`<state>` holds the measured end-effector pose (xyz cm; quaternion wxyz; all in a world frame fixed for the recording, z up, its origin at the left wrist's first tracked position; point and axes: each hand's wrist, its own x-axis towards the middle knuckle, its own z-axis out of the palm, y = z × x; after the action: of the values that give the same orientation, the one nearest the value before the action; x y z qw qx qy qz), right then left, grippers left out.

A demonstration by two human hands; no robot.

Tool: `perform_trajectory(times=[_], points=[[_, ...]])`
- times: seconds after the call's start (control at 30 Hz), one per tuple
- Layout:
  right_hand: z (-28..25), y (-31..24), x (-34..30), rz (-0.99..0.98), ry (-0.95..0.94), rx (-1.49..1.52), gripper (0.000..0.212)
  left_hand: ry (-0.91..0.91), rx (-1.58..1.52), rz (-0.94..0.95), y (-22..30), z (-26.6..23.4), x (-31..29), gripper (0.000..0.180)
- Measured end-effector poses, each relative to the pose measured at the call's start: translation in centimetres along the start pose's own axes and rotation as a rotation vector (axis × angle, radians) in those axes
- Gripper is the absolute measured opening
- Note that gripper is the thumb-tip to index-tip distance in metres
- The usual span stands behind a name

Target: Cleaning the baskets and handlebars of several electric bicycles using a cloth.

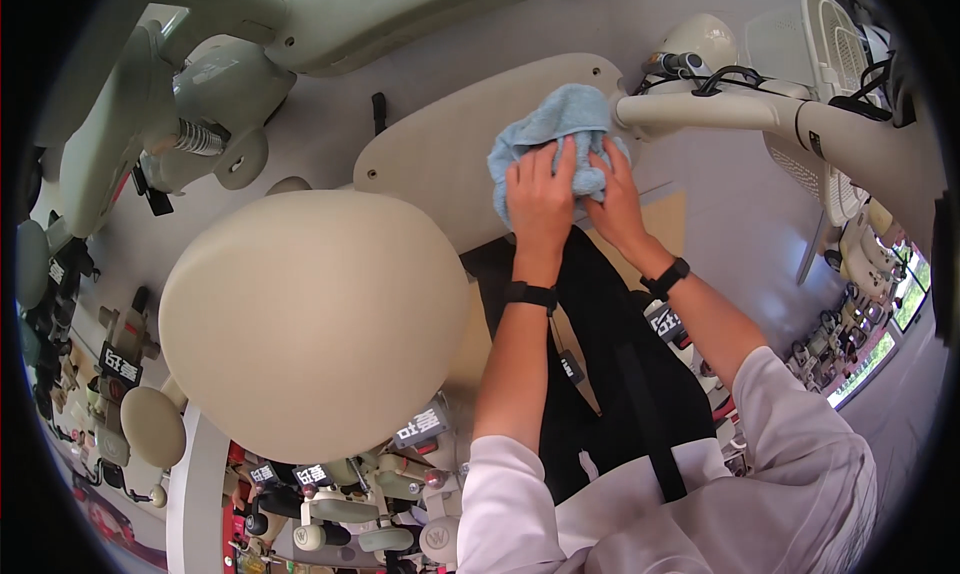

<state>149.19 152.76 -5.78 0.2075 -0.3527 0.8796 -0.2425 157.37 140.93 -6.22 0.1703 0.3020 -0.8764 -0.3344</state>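
From my remote post I am seeing the left hand (540, 189) and the right hand (615, 199) working side by side, fingers curling into a bunched blue cloth (555, 114); how hard they are squeezing I cannot tell. The cloth is covering the right end of a long cream footboard (430, 159), though I cannot tell how firmly it is pressing there. A thick cream stem (710, 111) is reaching in from the right, just beside the cloth. A big rounded cream seat (315, 324) is bulging up left of the forearms, blocking my view of whatever is lying beneath. Beyond it, a grey-green scooter (400, 14) is crowding the upper left. Dark labels are showing bold pale characters: a label card (122, 364) is hanging at far left, a second card (422, 426) is sitting below the seat, and a third card (665, 322) is showing near the right forearm.
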Motion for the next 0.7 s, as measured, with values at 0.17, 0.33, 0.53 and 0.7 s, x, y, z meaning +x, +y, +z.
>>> perform_trajectory(times=[0.17,0.33,0.53,0.7], points=[[10.4,-4.2,-2.0,-0.281,-0.393,-0.110,0.067,-0.165,0.329,-0.318,-9.9,-2.8,-6.7,0.050],[14.7,-6.2,-1.7,-0.413,-0.395,-0.128,0.059,-0.348,0.196,-0.298,-13.6,-6.4,-9.2,0.061],[11.4,0.8,4.7,-0.350,-0.222,-0.166,0.060,-0.183,0.258,-0.335,-10.5,1.7,-2.7,0.068],[6.7,6.7,6.5,-0.152,-0.039,-0.306,0.061,-0.186,0.111,-0.138,-5.6,8.8,3.4,0.067]])
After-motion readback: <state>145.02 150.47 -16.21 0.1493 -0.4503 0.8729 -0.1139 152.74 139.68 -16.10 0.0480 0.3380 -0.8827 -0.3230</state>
